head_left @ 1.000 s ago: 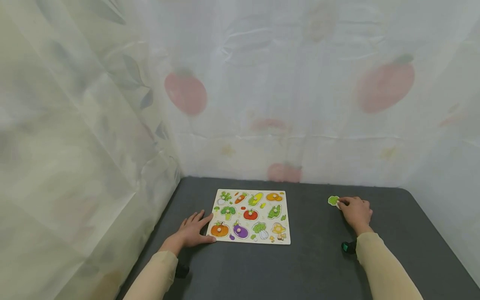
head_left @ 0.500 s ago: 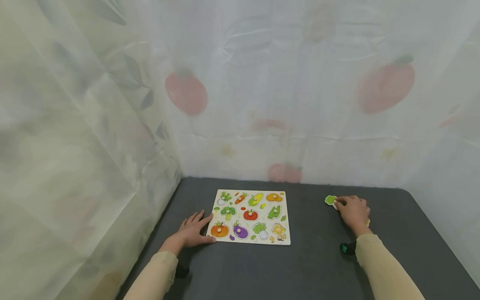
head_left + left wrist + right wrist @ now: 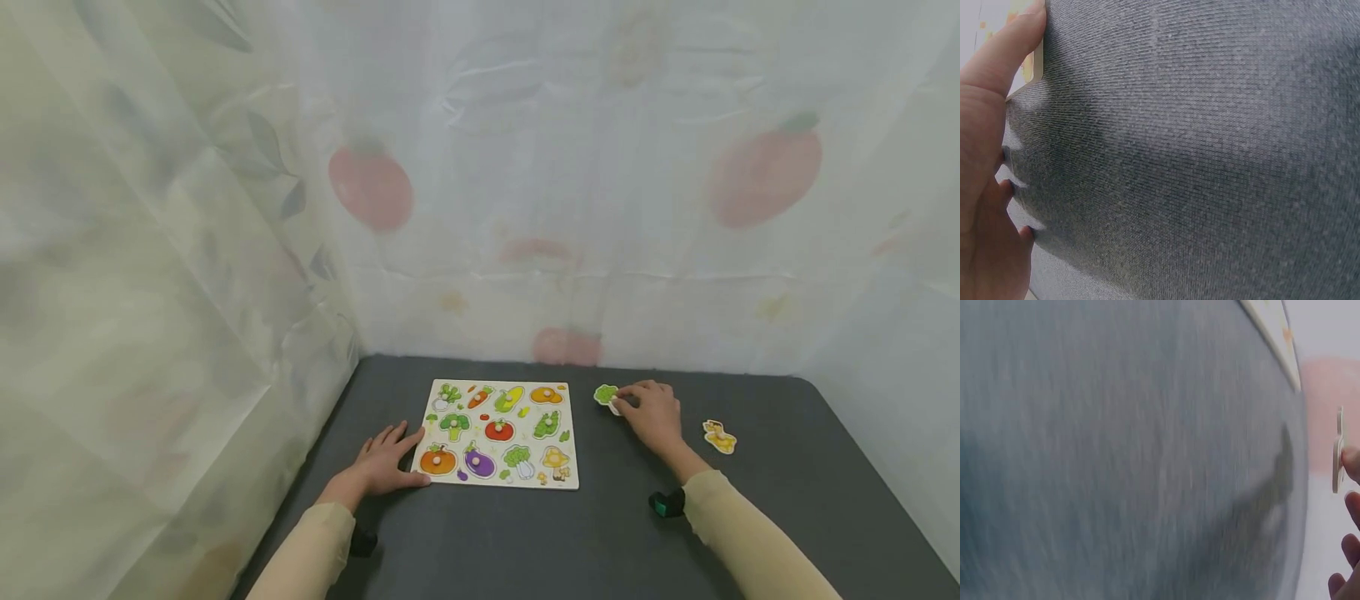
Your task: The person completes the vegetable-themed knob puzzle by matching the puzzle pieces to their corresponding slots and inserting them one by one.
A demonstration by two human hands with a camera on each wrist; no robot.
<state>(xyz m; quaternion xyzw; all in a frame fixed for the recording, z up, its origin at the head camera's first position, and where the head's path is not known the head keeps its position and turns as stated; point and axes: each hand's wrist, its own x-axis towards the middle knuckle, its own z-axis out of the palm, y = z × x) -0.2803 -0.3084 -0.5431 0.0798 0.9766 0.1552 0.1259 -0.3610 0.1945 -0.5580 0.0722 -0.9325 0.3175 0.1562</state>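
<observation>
In the head view, a white wooden puzzle board (image 3: 525,429) printed with vegetables lies on the table. My left hand (image 3: 382,460) rests at its left edge, fingers spread and fairly straight. The left wrist view shows that thumb (image 3: 1004,50) lying on the board's corner. My right hand (image 3: 654,419) pinches a green-topped, white-stemmed vegetable puzzle piece (image 3: 604,395) to the right of the board. Seen edge-on in the right wrist view, the thin piece (image 3: 1338,459) is raised over the table, its printed face hidden there.
A yellow mushroom puzzle piece (image 3: 720,437) lies on the dark grey table (image 3: 555,542), right of my right hand. Several knobbed pieces, such as the tomato (image 3: 498,431), sit in the board. Pale printed curtains (image 3: 480,300) hang behind and at the sides.
My right hand has moved left toward the board, carrying the green-topped puzzle piece. The mushroom piece it had covered is now in view. My left hand has stayed at the board's edge.
</observation>
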